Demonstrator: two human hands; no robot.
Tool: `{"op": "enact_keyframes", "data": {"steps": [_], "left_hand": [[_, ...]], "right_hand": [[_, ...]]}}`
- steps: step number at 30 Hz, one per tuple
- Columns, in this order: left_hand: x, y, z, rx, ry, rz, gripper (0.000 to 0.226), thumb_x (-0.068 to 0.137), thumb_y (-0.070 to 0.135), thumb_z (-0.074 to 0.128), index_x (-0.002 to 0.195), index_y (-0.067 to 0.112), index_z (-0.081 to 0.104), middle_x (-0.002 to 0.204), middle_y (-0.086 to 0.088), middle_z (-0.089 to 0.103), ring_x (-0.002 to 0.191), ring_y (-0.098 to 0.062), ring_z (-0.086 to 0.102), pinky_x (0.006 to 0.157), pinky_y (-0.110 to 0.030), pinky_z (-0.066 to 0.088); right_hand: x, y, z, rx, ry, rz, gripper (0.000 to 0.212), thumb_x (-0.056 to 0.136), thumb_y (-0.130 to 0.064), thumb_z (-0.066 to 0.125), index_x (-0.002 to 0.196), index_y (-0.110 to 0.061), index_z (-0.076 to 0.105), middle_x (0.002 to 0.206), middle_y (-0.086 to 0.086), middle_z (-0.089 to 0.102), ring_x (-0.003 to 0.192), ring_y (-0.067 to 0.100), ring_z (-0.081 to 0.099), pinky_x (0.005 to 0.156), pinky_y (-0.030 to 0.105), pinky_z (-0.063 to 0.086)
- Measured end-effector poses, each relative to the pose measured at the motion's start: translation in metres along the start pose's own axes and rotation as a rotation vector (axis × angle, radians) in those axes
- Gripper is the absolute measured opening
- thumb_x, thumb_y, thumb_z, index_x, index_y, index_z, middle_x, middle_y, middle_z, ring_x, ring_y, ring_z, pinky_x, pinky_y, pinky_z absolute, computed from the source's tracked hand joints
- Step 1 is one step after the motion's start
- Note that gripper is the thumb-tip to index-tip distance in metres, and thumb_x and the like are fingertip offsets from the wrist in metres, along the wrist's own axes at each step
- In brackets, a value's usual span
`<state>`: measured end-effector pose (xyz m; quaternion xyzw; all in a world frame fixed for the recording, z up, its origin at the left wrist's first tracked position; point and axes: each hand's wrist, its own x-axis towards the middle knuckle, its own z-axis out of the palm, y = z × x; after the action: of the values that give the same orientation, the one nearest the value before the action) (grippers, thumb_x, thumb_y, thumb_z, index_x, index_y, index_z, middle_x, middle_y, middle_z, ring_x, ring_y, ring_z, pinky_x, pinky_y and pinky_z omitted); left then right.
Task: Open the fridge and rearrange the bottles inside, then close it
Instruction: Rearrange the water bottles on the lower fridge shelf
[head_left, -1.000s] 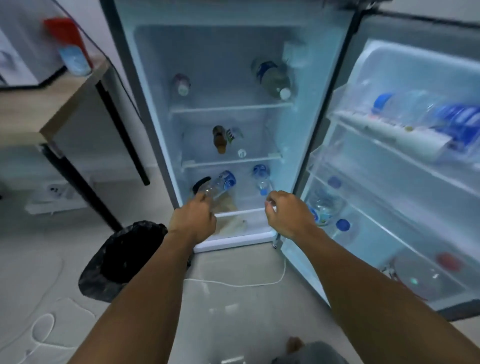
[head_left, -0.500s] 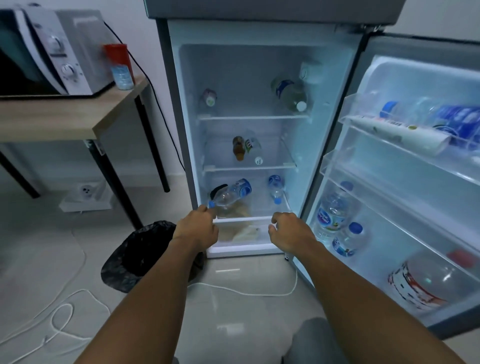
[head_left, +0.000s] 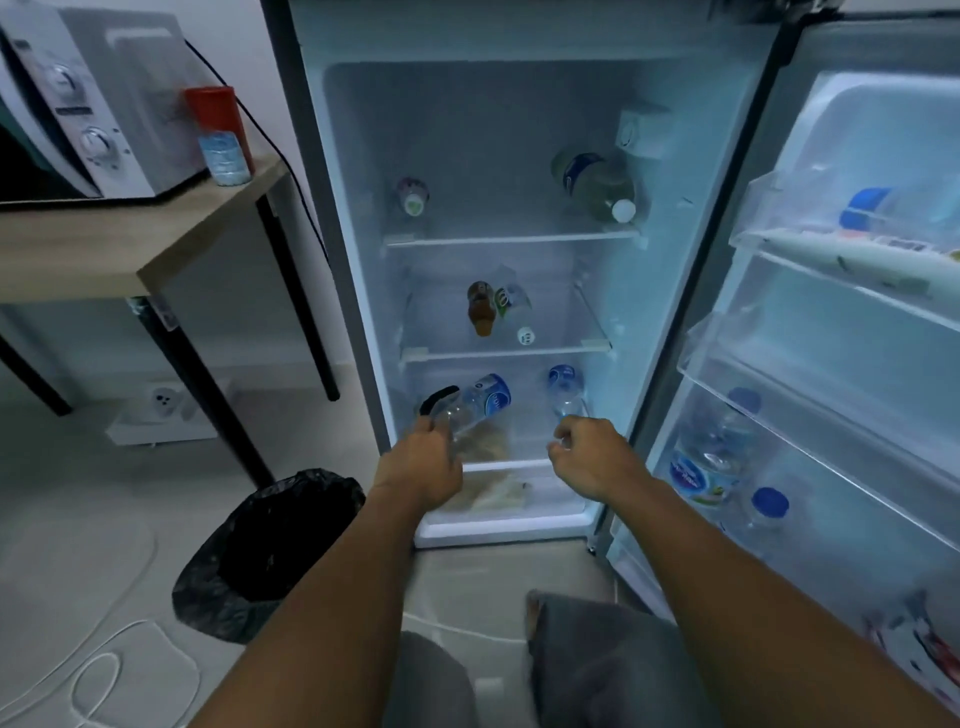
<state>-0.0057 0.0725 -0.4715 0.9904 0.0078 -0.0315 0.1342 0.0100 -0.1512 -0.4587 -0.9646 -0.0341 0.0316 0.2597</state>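
While the fridge (head_left: 332, 260) stands open at centre frame, both hands sit at its lowest shelf, as a second ago. The left hand (head_left: 423, 467) is curled around a tilted bottle (head_left: 475, 405); the right hand (head_left: 587, 454) closes on the neck of another bottle (head_left: 563, 387). Only the viewpoint has shifted, so rearranging is likely just beginning.

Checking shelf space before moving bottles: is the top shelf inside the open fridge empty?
No, the top shelf holds a small white-capped bottle at left and a large clear plastic bottle lying at right.
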Motion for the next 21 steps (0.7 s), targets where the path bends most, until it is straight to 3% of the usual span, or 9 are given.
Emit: {"op": "enact_keyframes", "data": {"steps": [4,9,15,18,21], "left_hand": [[0.039,-0.01,0.04,-0.05,0.002,-0.013,0.045,0.091,0.026,0.049,0.133,0.013,0.042,0.131,-0.009,0.045,0.115,-0.033,0.051,0.088,-0.048,0.05],[0.106,-0.031,0.07,-0.124,0.039,-0.042,0.041,0.09,0.025,0.051,0.129,0.012,0.049,0.129,-0.009,0.045,0.116,-0.032,0.051,0.089,-0.045,0.049],[0.176,-0.066,0.104,-0.199,0.089,-0.066,0.041,0.092,0.024,0.054,0.129,0.009,0.05,0.134,-0.012,0.042,0.118,-0.034,0.052,0.099,-0.045,0.045],[0.203,-0.075,0.125,-0.321,0.135,-0.052,0.032,0.093,0.02,0.054,0.122,0.007,0.056,0.129,-0.014,0.047,0.115,-0.033,0.054,0.101,-0.043,0.044],[0.23,-0.077,0.137,-0.382,0.174,-0.032,0.031,0.095,0.018,0.053,0.124,0.011,0.058,0.128,-0.014,0.051,0.116,-0.032,0.055,0.104,-0.04,0.043]], "right_hand": [[0.044,0.011,0.034,0.061,-0.019,-0.036,0.032,0.092,-0.033,0.055,0.118,-0.015,0.064,0.12,0.01,0.065,0.105,0.028,0.063,0.09,0.036,0.052],[0.098,0.031,0.091,0.109,-0.063,-0.038,0.03,0.092,-0.028,0.056,0.115,-0.011,0.064,0.12,0.01,0.064,0.106,0.027,0.061,0.089,0.031,0.049],[0.172,0.034,0.131,0.134,-0.108,-0.027,0.041,0.091,-0.029,0.06,0.127,-0.01,0.058,0.127,0.012,0.058,0.113,0.029,0.058,0.086,0.026,0.041],[0.199,0.029,0.152,0.095,-0.109,-0.061,0.038,0.091,-0.029,0.057,0.125,-0.01,0.057,0.121,0.011,0.059,0.108,0.027,0.06,0.088,0.03,0.047],[0.212,0.036,0.177,0.055,-0.22,-0.045,0.044,0.093,-0.034,0.057,0.132,-0.015,0.051,0.126,0.009,0.054,0.115,0.027,0.056,0.098,0.036,0.048]]}}
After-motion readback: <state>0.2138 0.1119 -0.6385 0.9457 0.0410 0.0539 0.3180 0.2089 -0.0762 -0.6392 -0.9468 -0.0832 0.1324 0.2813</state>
